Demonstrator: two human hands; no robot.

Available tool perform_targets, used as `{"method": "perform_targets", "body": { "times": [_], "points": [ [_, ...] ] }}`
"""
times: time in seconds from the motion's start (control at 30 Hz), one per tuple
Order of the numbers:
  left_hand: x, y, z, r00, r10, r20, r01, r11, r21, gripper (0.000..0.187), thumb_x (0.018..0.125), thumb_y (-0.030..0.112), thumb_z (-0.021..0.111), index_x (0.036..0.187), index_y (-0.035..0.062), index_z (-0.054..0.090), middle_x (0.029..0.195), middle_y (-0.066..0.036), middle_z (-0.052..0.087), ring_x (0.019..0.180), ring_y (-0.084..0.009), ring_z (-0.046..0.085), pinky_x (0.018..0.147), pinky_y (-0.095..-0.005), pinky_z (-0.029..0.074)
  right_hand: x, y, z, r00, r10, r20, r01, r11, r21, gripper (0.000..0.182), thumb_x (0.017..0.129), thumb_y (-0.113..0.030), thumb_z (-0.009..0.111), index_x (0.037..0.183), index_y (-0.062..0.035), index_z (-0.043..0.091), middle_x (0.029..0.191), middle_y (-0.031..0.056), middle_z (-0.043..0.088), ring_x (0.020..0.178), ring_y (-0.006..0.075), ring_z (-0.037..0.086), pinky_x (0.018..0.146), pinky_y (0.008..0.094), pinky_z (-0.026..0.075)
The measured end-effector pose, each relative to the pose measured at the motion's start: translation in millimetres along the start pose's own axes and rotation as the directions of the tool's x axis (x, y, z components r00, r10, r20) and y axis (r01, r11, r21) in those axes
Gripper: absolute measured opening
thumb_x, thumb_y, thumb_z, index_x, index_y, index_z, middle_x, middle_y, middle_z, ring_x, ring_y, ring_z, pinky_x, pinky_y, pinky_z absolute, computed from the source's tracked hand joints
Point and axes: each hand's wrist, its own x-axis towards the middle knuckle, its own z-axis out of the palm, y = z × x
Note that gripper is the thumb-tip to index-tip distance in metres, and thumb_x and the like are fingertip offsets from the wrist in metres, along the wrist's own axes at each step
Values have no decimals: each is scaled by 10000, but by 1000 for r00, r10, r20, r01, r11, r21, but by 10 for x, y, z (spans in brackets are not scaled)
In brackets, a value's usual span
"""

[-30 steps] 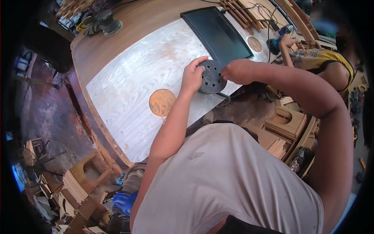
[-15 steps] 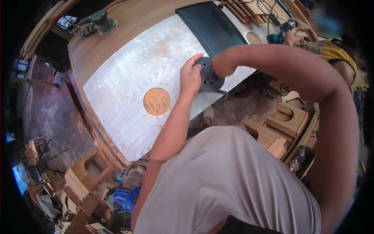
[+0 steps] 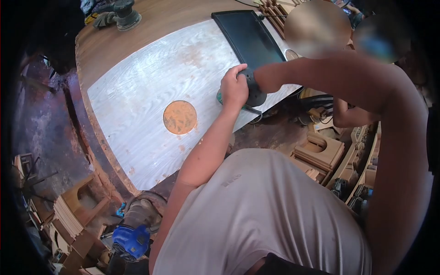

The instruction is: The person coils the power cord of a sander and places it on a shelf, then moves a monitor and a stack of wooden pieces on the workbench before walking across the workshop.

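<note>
Black pad [image 3: 256, 98], one, between two hands [image 3: 234, 90] [image 3: 269, 77], near one whitish board [image 3: 142, 98].

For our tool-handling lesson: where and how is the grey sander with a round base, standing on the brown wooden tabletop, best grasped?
Probably the rounded upper body of the grey sander, from above: it stands upright on its wide round pad, while a creased grey piece juts out at picture left.
</note>
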Motion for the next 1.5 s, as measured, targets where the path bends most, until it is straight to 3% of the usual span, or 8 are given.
{"method": "perform_targets", "body": {
  "times": [0.1, 0.43, 0.63, 0.93, 1.0, 1.13, 1.2, 1.5],
  "points": [
    [34, -9, -29, 999, 27, -29, -27, 1000, -10, 320, 798, 41, 463, 1034, 16, 677, 1048, -189, 671, 1003, -325, 636, 894, -386, 479, -258, -174, -132, 959, 284, -21, -276, 945, 178, 195, 850, -134, 572, 973, -70, 708, 950, 111, 707, 920, 301, 683, 748, 401, 546],
    [166, -93, -196, 984, -1, 181, 8, 999, -40, 336, 803, 61, 472, 1066, -8, 669, 1060, -193, 673, 1020, -287, 636, 914, -342, 460, -430, -291, -54, 971, 136, -198, -155, 984, -85, 195, 858, -161, 557, 962, -110, 714, 962, 88, 709, 938, 255, 686, 763, 399, 550],
    [151, -112, -473, 936, -129, 327, 197, 963, -183, 454, 847, 50, 484, 1298, 9, 529, 1275, -127, 554, 1179, -215, 516, 1006, -314, 386, -612, -415, 807, 738, 516, -434, -86, 710, 699, 271, 916, -323, 486, 902, -103, 643, 827, 178, 662, 789, 389, 643, 697, 497, 505],
    [-45, -28, -664, 881, -260, 396, 328, 938, -115, 389, 929, 108, 509, 1303, 1, 503, 1293, -126, 537, 1185, -221, 509, 1021, -323, 379, -536, -2156, 3919, 612, 746, 263, -260, -124, 958, 336, 902, -342, 517, 972, -53, 671, 987, 227, 646, 906, 396, 613, 806, 462, 477],
    [-63, 78, -676, 860, -281, 425, 341, 937, -71, 421, 907, 106, 550, 1309, -2, 493, 1273, -130, 543, 1163, -218, 520, 1012, -321, 388, -4, -2907, 5613, 767, 578, 279, -386, 67, 920, 329, 887, -318, 535, 976, -32, 672, 1001, 238, 647, 924, 395, 617, 816, 456, 479],
    [-184, 261, -684, 868, -126, 481, 80, 990, 114, 552, 815, 96, 673, 1313, -13, 463, 1242, -157, 555, 1130, -225, 543, 991, -331, 410, -465, -3398, 5565, 794, 421, 437, -544, 174, 821, 272, 875, -273, 576, 966, -35, 673, 893, 223, 670, 833, 354, 633, 788, 435, 491],
    [-143, 98, -694, 854, -144, 500, 119, 989, 83, 561, 797, 90, 694, 1298, -18, 466, 1217, -158, 569, 1116, -230, 553, 983, -335, 417, -711, -3429, 5113, 619, 375, 690, -493, -499, 713, 274, 881, -284, 586, 941, -31, 672, 835, 185, 678, 779, 322, 639, 754, 430, 496],
    [86, 67, -630, 840, -140, 524, 97, 989, 109, 400, 870, 84, 606, 1243, -20, 506, 1139, -139, 603, 1057, -216, 573, 945, -324, 433, -272, -2904, 4735, 543, 762, 352, -130, -337, 932, 290, 912, -323, 555, 946, -57, 667, 820, 171, 672, 761, 339, 630, 727, 438, 496]
  ]
}}
